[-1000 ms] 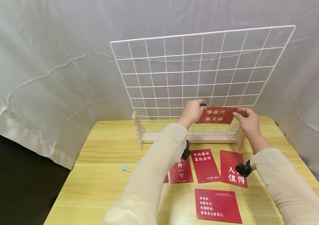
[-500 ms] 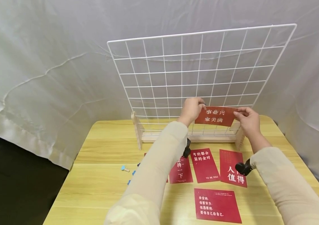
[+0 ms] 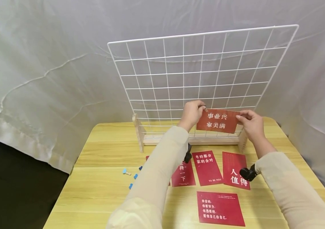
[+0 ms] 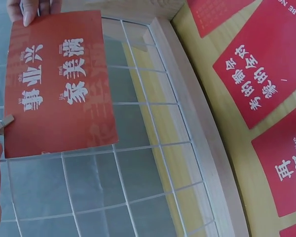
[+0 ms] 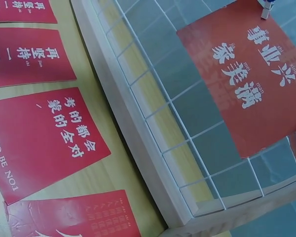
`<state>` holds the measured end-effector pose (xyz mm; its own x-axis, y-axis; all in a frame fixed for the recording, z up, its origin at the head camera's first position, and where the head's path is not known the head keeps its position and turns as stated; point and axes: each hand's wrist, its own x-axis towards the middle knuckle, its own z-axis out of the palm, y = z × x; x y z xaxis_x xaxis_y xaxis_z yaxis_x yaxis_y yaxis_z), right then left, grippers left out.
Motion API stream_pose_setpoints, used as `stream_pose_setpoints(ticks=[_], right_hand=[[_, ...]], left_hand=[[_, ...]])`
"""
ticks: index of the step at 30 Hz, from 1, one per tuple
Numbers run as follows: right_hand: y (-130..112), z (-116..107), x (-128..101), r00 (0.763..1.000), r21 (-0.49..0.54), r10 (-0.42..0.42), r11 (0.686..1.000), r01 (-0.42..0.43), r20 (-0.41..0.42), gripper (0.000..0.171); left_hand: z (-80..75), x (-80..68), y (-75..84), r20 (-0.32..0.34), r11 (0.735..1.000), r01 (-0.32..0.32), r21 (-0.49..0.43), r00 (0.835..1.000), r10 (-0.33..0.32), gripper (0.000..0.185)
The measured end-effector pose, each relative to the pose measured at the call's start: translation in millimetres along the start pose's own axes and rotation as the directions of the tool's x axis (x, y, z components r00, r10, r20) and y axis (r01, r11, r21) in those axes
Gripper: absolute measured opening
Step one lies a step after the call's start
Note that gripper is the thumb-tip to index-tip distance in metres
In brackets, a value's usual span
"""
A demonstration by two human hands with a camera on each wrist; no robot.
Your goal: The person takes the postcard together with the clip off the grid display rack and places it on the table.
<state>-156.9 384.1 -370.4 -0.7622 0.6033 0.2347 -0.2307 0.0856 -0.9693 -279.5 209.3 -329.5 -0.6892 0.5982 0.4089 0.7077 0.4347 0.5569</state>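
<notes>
Holding the red card (image 3: 218, 121) against the white wire grid's (image 3: 199, 71) lower rows, your right hand (image 3: 250, 122) pinches its far edge taut while your left hand (image 3: 191, 113) grips a small clothespin (image 4: 4, 122) at the near corner, steadying it; your fingers largely hide the clip.

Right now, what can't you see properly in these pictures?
- Clip: left wrist view's edge and the left hand hide most of it.
- Card behind the left sleeve: head view, mostly covered.
- Bottom card: head view, small print unreadable.
- Right hand: right wrist view cuts it off.
</notes>
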Motion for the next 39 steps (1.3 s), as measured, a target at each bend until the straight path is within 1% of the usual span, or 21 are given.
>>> stream_pose_setpoints(ticks=[8, 12, 15, 17, 20, 21, 23, 24, 25, 28, 29, 30, 31, 33, 35, 37, 39], right_hand=[[4.3, 0.8, -3.3, 0.998, -0.027, -0.01, 1.0, 0.012, 0.058, 0.019], [7.9, 0.7, -6.4, 0.997, -0.033, -0.003, 0.999, 0.006, 0.075, 0.021], [10.5, 1.6, -11.3, 0.997, -0.035, -0.004, 0.999, 0.007, 0.076, 0.021], [13.9, 1.7, -14.6, 0.996, -0.046, -0.009, 0.999, 0.013, 0.085, 0.018], [24.9, 0.2, -17.3, 0.994, -0.07, -0.017, 0.997, 0.025, 0.112, 0.011], [30.5, -1.1, -16.7, 0.992, -0.079, -0.015, 0.997, 0.024, 0.122, 0.01], [59.1, -10.9, -6.8, 0.985, 0.023, -0.034, 0.999, 0.031, 0.168, 0.014], [67.7, -13.5, -4.0, 0.983, 0.05, -0.027, 0.999, 0.018, 0.181, 0.016], [78.1, -17.0, -1.0, 0.982, 0.054, -0.023, 0.998, 0.013, 0.188, 0.018], [110.4, -26.9, 6.7, 0.978, 0.131, -0.018, 0.991, -0.01, 0.209, 0.026], [116.2, -27.6, 6.0, 0.98, 0.113, -0.011, 0.994, -0.012, 0.198, 0.025], [117.1, -26.6, 3.6, 0.981, 0.088, 0.01, 0.996, -0.027, 0.193, 0.025], [131.5, -29.7, 6.5, 0.982, 0.078, -0.002, 0.997, -0.012, 0.187, 0.026], [158.7, -34.7, 11.4, 0.983, 0.092, -0.027, 0.996, 0.011, 0.181, 0.029], [181.5, -36.9, 14.9, 0.986, 0.044, -0.051, 0.998, 0.045, 0.16, 0.031], [197.5, -36.4, 15.4, 0.988, -0.023, -0.079, 0.996, 0.083, 0.133, 0.032], [197.8, -31.9, 9.3, 0.986, -0.041, -0.104, 0.993, 0.111, 0.133, 0.032]], left_hand=[[-0.3, -3.1, -12.0, -0.112, 0.997, -0.004, -0.078, 0.994, -0.005, 0.01], [-1.1, -7.6, -19.2, -0.134, 0.983, -0.001, -0.183, 0.991, -0.024, 0.01], [-1.7, -12.6, -25.6, -0.155, 0.973, -0.001, -0.231, 0.987, -0.035, 0.011], [-2.3, -16.6, -29.5, -0.165, 0.973, 0.004, -0.232, 0.985, -0.044, 0.01], [-2.8, -24.0, -35.1, -0.155, 0.973, 0.026, -0.228, 0.986, -0.063, 0.011], [-3.1, -26.9, -36.5, -0.145, 0.973, 0.035, -0.23, 0.987, -0.07, 0.01], [-3.6, -32.6, -39.3, -0.129, 0.968, 0.052, -0.244, 0.988, -0.085, 0.01], [-3.8, -35.5, -40.7, -0.124, 0.965, 0.059, -0.255, 0.988, -0.093, 0.01], [-4.2, -38.6, -41.9, -0.119, 0.962, 0.067, -0.265, 0.988, -0.102, 0.01], [-5.8, -47.9, -45.9, -0.112, 0.954, 0.095, -0.283, 0.985, -0.131, 0.01], [-6.4, -50.8, -47.4, -0.109, 0.954, 0.103, -0.283, 0.984, -0.138, 0.01], [-7.1, -53.7, -48.9, -0.106, 0.953, 0.113, -0.28, 0.983, -0.147, 0.01], [-7.8, -56.5, -50.2, -0.1, 0.952, 0.124, -0.28, 0.982, -0.158, 0.011], [-10.1, -62.6, -52.6, -0.091, 0.95, 0.139, -0.279, 0.981, -0.17, 0.012], [-12.3, -68.5, -55.2, -0.078, 0.947, 0.156, -0.282, 0.98, -0.184, 0.012], [-14.6, -74.4, -57.7, -0.069, 0.94, 0.17, -0.294, 0.978, -0.199, 0.013], [-16.5, -80.1, -60.5, -0.065, 0.936, 0.18, -0.303, 0.976, -0.208, 0.013]])
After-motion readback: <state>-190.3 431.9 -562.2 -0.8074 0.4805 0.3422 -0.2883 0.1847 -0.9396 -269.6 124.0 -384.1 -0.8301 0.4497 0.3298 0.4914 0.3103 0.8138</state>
